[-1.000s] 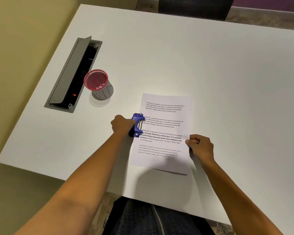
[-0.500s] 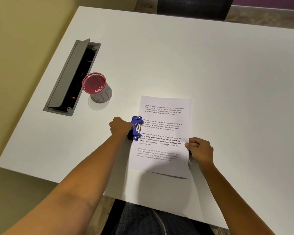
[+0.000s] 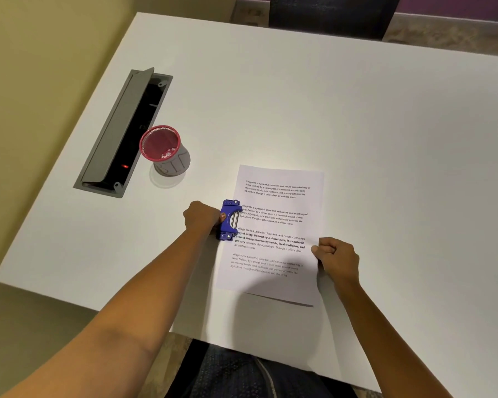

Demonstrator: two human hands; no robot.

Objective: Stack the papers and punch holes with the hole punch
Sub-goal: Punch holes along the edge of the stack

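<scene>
Two hands share the work at lower centre of the frame. The left hand [image 3: 202, 218] is clenched as a fist on the rear of the blue hole punch [image 3: 229, 220], which sits at the middle of the left long edge of the papers [image 3: 273, 225], its mouth facing right over that edge. The stack lies on the white table [image 3: 357, 124] with its long axis running from the near table edge toward the top of the frame, tilted slightly right; the punch's own long axis lies parallel to that edge. The right hand [image 3: 336, 258] pinches the opposite long edge, directly across from the punch and slightly lower in the frame, its fingers curled onto the sheet. Judging from this, the press belongs to the left hand, pushing straight down, while the right braces the paper against sliding rightward. Whether the edge is seated fully in the slot cannot be told.
</scene>
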